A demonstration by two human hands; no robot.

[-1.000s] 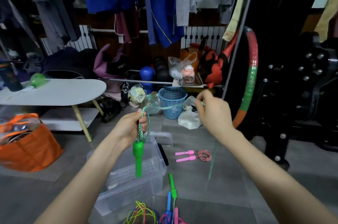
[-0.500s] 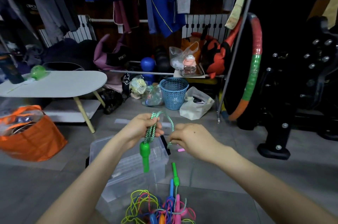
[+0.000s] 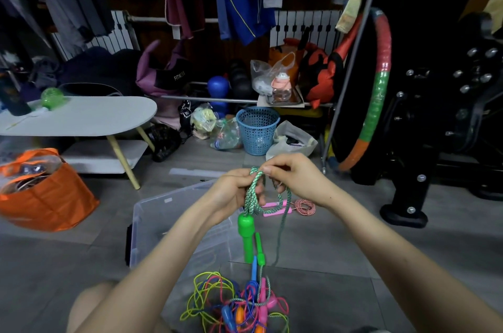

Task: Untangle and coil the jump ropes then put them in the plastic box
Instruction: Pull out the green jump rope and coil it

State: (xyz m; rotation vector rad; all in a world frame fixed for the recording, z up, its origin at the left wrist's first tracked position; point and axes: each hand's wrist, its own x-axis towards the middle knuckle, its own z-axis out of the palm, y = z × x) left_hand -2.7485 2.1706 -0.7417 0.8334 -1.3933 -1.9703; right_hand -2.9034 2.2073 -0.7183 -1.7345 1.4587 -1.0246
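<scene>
My left hand (image 3: pixel 234 194) grips several loops of a green-and-white braided jump rope (image 3: pixel 251 194); its green handle (image 3: pixel 246 234) hangs below my fist. My right hand (image 3: pixel 295 177) pinches the same rope at the top of the loops, right beside the left hand, and a strand drops from it to the floor. The clear plastic box (image 3: pixel 174 226) stands open under my left forearm. A tangle of yellow, pink and blue ropes (image 3: pixel 234 302) lies on the floor in front of me. A coiled pink-handled rope (image 3: pixel 296 207) lies on the floor beyond my hands.
An orange bag (image 3: pixel 46 196) sits at the left under a white low table (image 3: pixel 81 117). A blue basket (image 3: pixel 257 130) and bags stand behind. A hoop (image 3: pixel 377 93) and black exercise equipment (image 3: pixel 441 115) fill the right side.
My right hand came back from a wide pull at the right and joined the left hand, laying another loop of the green rope there. The camera tilted downward.
</scene>
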